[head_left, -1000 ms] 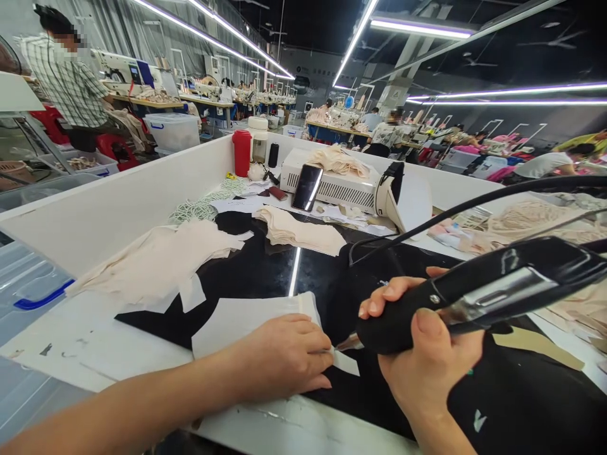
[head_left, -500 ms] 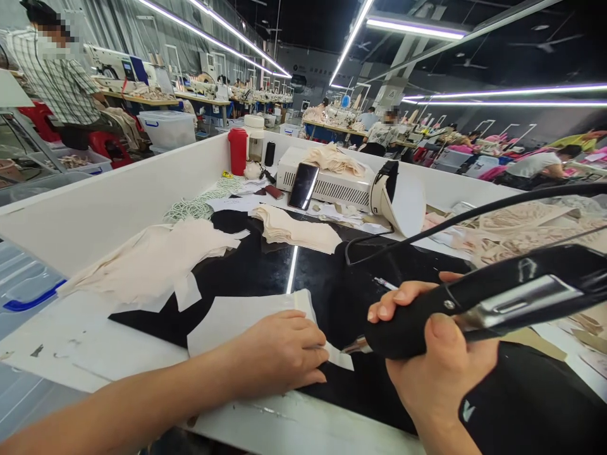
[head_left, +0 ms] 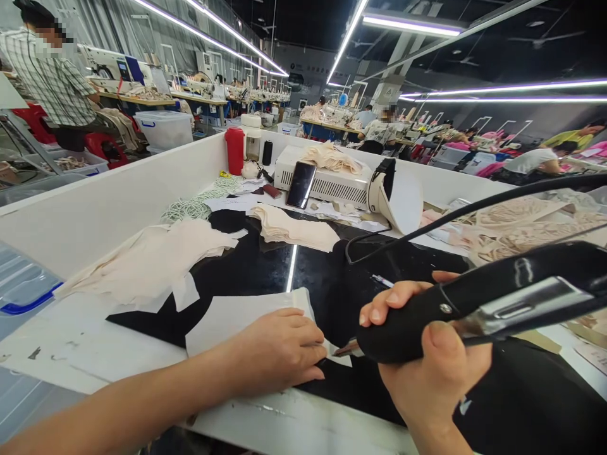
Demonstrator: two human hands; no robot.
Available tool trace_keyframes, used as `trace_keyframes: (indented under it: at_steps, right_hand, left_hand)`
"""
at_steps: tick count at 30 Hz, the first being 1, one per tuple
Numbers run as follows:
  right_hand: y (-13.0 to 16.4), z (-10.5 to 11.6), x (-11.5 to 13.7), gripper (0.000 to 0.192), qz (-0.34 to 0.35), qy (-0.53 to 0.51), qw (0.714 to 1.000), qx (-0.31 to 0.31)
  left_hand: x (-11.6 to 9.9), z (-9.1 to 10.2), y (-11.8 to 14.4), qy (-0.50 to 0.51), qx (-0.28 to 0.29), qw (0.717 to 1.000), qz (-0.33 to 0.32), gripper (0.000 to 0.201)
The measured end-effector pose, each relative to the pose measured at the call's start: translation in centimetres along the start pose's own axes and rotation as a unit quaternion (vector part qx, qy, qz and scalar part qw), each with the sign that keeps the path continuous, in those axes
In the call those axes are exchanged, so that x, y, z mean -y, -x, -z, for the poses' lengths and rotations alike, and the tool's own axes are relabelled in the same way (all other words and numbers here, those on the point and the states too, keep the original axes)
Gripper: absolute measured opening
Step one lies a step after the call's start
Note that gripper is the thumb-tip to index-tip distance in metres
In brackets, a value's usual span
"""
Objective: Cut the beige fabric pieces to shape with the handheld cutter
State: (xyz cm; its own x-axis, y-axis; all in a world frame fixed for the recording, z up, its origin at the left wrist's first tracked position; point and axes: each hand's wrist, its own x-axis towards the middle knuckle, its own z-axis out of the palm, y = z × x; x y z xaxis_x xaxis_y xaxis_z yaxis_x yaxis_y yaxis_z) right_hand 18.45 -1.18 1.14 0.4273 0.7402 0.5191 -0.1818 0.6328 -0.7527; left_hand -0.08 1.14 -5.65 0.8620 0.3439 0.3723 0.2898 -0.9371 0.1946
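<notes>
My left hand lies flat, fingers together, pressing a white fabric piece onto the black glossy work surface. My right hand grips a black handheld cutting tool with a metal tip. The tip touches the fabric's right edge just beside my left fingertips. A black cable arcs from the tool up to the right.
Cream fabric pieces lie at left, a folded stack behind. A white machine box, phone, red bottle and white partition wall stand at the back. Lace pieces pile at right. Other people work at distant tables.
The tool and my right hand have shifted slightly left toward my left fingertips along the fabric edge. My left hand stays pressed on the fabric.
</notes>
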Motion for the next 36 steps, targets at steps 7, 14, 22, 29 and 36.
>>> trace_keyframes:
  at_steps: [7,14,22,29,36]
  right_hand:
    - [0.6,-0.2,-0.6,0.042,-0.002,-0.004,1.0,0.013]
    - [0.3,0.0,-0.1,0.041,-0.006,-0.009,1.0,0.009]
    - [0.3,1.0,0.2,0.047,0.001,0.003,1.0,-0.004]
    - [0.5,1.0,0.0,0.042,0.002,0.006,1.0,0.002]
    - [0.1,1.5,-0.5,0.045,0.013,0.019,1.0,0.007]
  left_hand:
    - [0.0,0.1,-0.2,0.003,-0.001,1.0,-0.006,0.032]
    - [0.0,0.2,-0.3,-0.002,-0.006,1.0,-0.005,0.022]
    - [0.0,0.2,-0.3,-0.003,0.006,1.0,-0.005,0.019]
    - [0.1,0.1,0.0,0.006,0.008,1.0,0.001,0.018]
    - [0.8,1.0,-0.1,0.037,-0.05,0.998,0.013,0.021]
